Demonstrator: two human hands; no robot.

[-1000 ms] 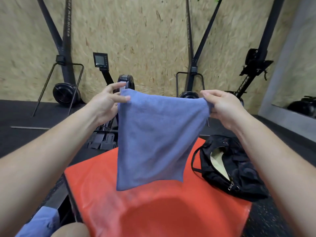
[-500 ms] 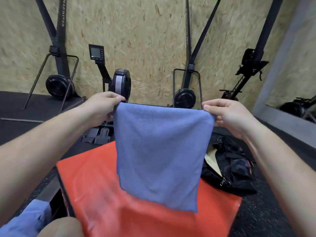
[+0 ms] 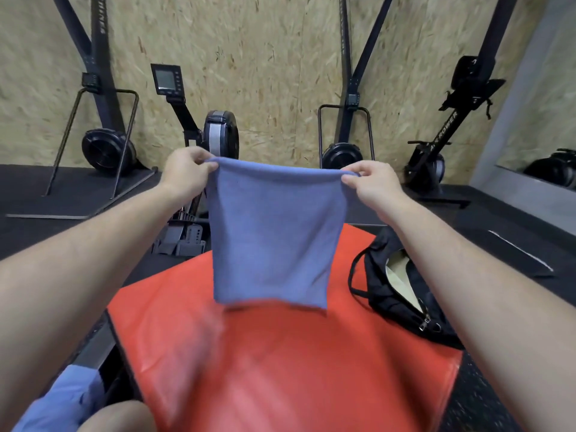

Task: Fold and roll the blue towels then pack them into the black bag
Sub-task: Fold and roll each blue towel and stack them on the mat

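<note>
1. Left hand (image 3: 184, 171) and right hand (image 3: 372, 182) each pinch a top corner of the towel (image 3: 274, 238), hanging below them.
2. Bag (image 3: 402, 294) lies open on the pad (image 3: 280, 353), below the right grip.
3. Beyond that grip, a machine (image 3: 444, 129) reads "ROWER".

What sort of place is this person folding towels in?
Most likely a gym. Rowing machines stand against the chipboard wall, the floor is dark matting, and the blue towel hangs over a padded red box with a black bag on it.
</note>
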